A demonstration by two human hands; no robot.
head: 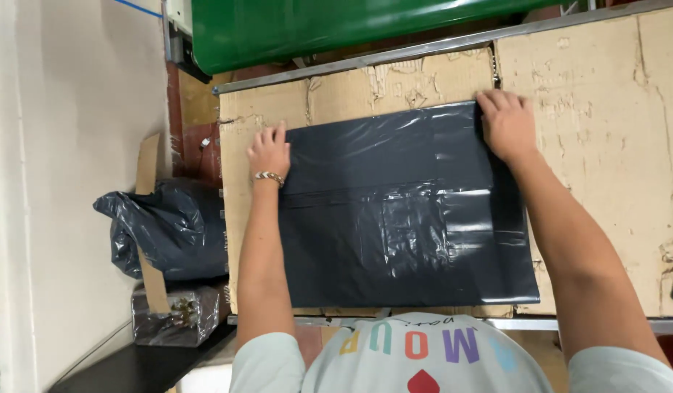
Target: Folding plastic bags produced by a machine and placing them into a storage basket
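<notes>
Black bag (402, 218) between both hands.

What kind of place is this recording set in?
Probably a packing or shipping workroom. Both hands, left hand and right hand, press a flat dark plastic bag on a cardboard-covered table, and filled bags sit on the floor beside it.

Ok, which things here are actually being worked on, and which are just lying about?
In hand:
- flat dark plastic bag, lying on the cardboard-covered table
- left hand, flat on the bag's far left corner
- right hand, flat on its far right corner

Lying about:
- bulging dark bag left of the table
- shiny wrapped bundle below it
- green cover beyond the table
</notes>
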